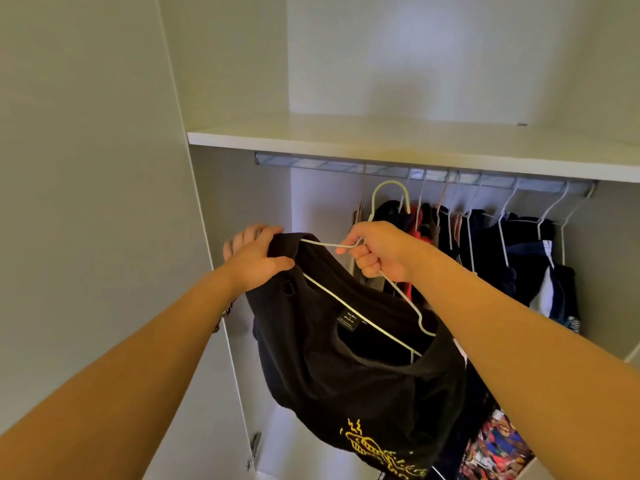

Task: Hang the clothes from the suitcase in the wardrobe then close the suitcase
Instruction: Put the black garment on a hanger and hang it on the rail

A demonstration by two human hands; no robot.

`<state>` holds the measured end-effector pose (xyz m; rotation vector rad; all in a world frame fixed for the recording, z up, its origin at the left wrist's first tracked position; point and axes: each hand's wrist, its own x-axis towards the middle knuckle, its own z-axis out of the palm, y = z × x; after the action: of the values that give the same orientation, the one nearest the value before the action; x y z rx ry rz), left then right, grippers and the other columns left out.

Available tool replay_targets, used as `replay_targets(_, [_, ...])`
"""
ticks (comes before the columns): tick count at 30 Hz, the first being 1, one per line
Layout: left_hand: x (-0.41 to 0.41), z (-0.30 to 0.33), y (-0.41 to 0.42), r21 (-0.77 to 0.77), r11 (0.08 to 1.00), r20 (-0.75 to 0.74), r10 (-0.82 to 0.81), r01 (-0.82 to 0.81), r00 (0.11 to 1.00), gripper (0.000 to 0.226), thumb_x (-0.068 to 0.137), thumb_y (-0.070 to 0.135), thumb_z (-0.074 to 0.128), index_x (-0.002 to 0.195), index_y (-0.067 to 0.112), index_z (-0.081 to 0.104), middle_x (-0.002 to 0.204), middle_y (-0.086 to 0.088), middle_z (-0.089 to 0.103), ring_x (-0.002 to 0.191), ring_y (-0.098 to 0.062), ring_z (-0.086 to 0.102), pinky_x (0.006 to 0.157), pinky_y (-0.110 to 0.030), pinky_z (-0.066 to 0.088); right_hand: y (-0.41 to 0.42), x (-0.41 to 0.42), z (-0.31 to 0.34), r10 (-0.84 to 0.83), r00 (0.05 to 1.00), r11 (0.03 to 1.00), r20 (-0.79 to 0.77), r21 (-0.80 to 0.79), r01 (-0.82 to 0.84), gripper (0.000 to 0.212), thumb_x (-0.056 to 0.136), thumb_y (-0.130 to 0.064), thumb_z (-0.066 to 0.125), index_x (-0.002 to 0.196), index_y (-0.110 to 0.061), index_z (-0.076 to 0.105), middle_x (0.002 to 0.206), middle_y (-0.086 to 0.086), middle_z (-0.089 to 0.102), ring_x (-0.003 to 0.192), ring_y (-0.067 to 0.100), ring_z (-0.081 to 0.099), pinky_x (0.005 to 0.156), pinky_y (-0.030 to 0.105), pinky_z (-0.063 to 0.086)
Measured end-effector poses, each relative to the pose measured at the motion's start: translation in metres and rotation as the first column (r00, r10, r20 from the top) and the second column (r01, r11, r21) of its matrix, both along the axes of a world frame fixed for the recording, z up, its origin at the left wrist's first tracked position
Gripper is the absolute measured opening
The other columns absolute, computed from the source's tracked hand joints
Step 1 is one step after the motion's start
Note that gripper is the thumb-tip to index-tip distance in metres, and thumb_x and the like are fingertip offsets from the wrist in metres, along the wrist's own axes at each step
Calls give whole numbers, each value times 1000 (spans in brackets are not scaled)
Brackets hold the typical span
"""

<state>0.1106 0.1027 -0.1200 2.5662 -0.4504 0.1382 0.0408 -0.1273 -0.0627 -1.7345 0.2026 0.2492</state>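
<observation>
While left hand (256, 261) bunches shirt (346, 358) and right hand (377, 251) clenches hanger (388, 296): risks slipping off, shoulder unseated.

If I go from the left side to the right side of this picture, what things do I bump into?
Wardrobe door → left hand gripping the black T-shirt → right hand holding the white hanger → dark clothes already hanging on the rail.
</observation>
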Motion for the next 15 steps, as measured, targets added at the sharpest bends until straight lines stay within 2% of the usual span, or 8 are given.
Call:
replay_targets(3, [-7,-2,8,7,994,9,105,-105,994,65,84,44,62,143,38,35,150,1,27,138,-29,23,114,-44,16,15,8,4,32,999,998,-5,62,-31,24,98,-15,46,120,-8,53,58,-1,31,47,11,27,46,22,26])
replay_targets(5, [-13,-4,12,-13,998,-107,57,-58,993,50,84,41,63,131,31,51,141,-1,44,130,-29,39,108,-42,30,21,14,3,57,998,996,-11,76,-56,27,100,-23,48,121,-8,55,64,1,34,55,12,33,55,24,33])
replay_targets(8, [-28,-8,11,-138,976,-367,-208,168,906,26,88,32,66,111,18,66,117,-1,63,112,-21,58,90,-28,45,27,28,-3,66,998,996,-24,64,-65,40,103,-43,40,93,-10,58,66,2,39,61,15,41,57,25,43])
replay_targets(12, [-54,-17,3,-70,901,-546,-394,428,739,39,86,52,66,119,31,64,118,17,59,114,-5,54,101,-28,42,40,46,-16,29,998,993,-49,119,-23,49,101,-52,37,71,-15,48,65,2,39,60,15,42,53,26,44])
replay_targets(15, [-68,-29,-3,-123,860,-575,-468,495,671,40,86,55,64,119,33,64,111,25,55,106,4,52,93,-18,39,52,53,-23,3,998,987,-62,160,7,50,101,-52,38,66,-16,41,63,1,37,58,15,38,53,24,41])
